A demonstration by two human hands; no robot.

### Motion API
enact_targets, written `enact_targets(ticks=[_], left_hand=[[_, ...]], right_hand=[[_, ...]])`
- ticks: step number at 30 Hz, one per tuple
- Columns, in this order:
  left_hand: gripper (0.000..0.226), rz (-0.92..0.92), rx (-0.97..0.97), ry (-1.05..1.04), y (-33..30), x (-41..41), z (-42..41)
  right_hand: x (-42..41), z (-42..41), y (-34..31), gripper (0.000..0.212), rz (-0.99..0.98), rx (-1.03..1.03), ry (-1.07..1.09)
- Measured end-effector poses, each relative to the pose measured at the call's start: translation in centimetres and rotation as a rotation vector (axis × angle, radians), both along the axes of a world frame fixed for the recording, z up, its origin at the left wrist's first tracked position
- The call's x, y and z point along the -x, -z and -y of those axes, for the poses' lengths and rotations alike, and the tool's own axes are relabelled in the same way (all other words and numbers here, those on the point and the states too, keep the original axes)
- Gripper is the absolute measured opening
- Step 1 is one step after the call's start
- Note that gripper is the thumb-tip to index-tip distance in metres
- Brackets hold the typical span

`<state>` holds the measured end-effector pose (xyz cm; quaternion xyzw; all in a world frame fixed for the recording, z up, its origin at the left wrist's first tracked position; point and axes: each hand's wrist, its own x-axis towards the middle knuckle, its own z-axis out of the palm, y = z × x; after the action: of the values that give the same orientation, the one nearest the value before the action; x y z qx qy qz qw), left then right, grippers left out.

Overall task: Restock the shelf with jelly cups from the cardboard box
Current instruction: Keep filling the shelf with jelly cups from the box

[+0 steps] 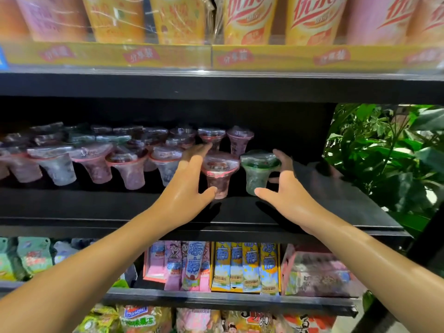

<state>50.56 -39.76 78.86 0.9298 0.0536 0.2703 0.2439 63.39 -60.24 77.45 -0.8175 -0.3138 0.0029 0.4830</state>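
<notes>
A red jelly cup (219, 173) is flanked by the spread left hand (186, 182), a green jelly cup (258, 171) loosely cupped by the right hand (286, 188), fingers wide, apparently to line them up on the shelf (336, 195).

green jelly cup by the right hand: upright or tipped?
Upright: the green jelly cup stands on its narrow base on the shelf, lid up, right hand around it.

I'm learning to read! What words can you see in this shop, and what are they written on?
"优乐美": big yellow cups on the top shelf.
"分享装": red labels on the yellow tray front.
"冻痴": blue and yellow packets below the hands.
"Bingua", perhaps: snack bag at the bottom, partly blurred.
Jelly cup lids: too blurred to read.
</notes>
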Motion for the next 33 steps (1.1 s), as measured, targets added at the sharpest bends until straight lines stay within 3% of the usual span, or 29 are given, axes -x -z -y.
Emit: enact_targets(ticks=[4, 10, 13, 19, 23, 33], left_hand=[[0.067, 0.098, 0.059, 0.035, 0.6, 1.0, 0.2], [0.058, 0.207, -0.042, 0.016, 2.4, 2.3, 0.5], [0.053, 0.112, -0.104, 0.035, 3.4, 3.0, 1.3], [0.061, -0.129, -0.23, 0.036, 4.3, 2.5, 2.6], [0.066, -0.237, -0.295, -0.015, 4.1, 2.1, 3.1], [0.067, -0.258, -0.284, -0.012, 3.6, 0.4, 4.1]], right_hand=[[1.4, 1.3, 0.4, 0.08, -0.004, -0.01, 0.015], [2.7, 3.2, 0.4, 0.055, 0.081, 0.057, 0.037], [3.2, 3.6, 0.7, 0.051, 0.168, 0.214, 0.011], [3.9, 2.6, 1.1, 0.066, 0.341, 0.483, 0.016], [3.6, 2.1, 1.5, 0.066, 0.36, 0.649, 0.047], [2.2, 1.5, 0.8, 0.061, 0.353, 0.729, -0.025]])
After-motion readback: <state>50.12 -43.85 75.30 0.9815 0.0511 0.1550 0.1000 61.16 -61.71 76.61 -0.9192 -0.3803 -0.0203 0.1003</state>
